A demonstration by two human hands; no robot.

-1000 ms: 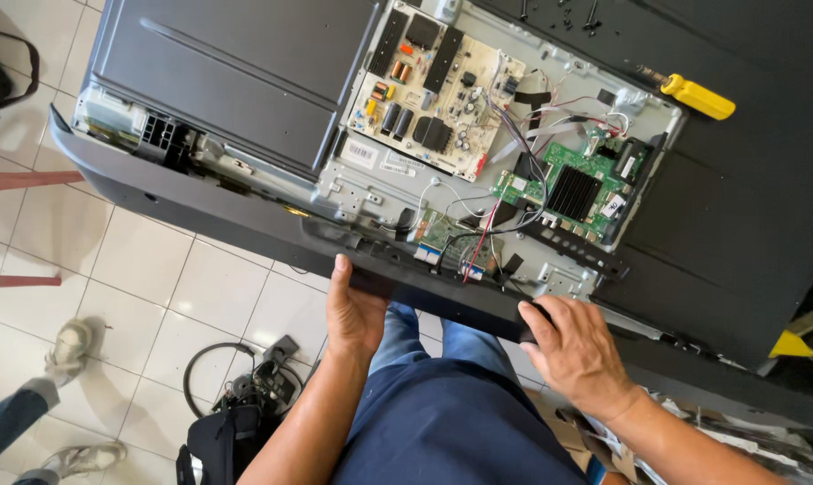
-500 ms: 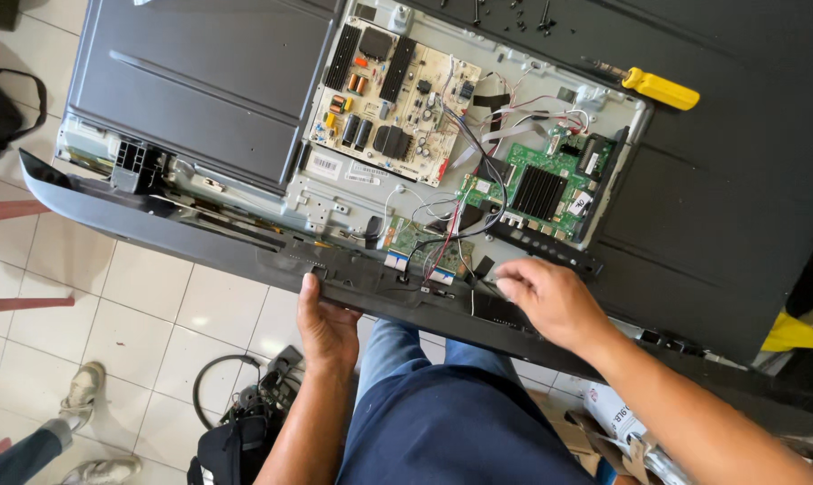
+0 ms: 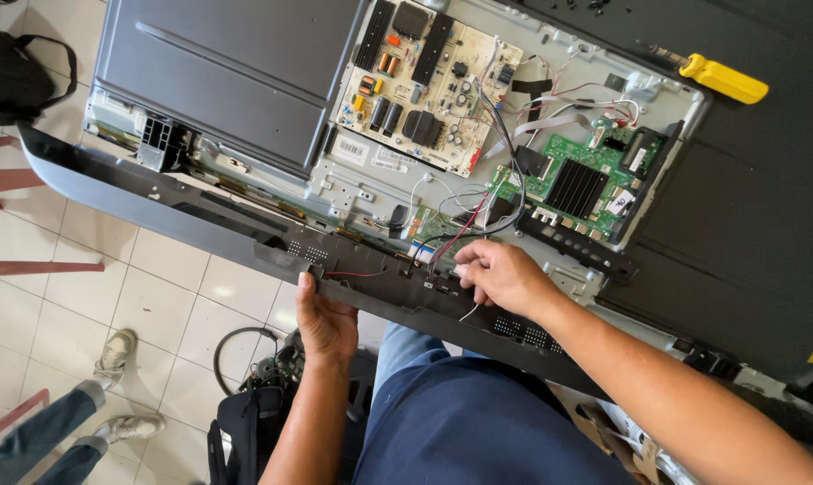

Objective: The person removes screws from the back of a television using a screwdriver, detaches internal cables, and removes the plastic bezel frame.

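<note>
An opened flat television lies face down, its grey metal back (image 3: 218,72) bare. A beige power board (image 3: 424,81) and a green main board (image 3: 586,175) are fixed to it. A long dark plastic bezel strip (image 3: 155,207) runs along the near edge, partly lifted off. My left hand (image 3: 327,319) grips that strip from below at its middle. My right hand (image 3: 501,274) rests on the strip further right, with its fingertips pinching thin wires (image 3: 442,242) that run from the strip to the boards.
A yellow-handled screwdriver (image 3: 721,79) lies on the dark cover at the upper right. A black bag and coiled cable (image 3: 254,395) sit on the tiled floor by my legs. Another person's legs and shoes (image 3: 110,359) stand at the lower left. A pink stool leg (image 3: 29,265) is at the left.
My right hand has slid left along the strip and now pinches the wires. The left hand keeps its grip on the strip. The view has moved closer.
</note>
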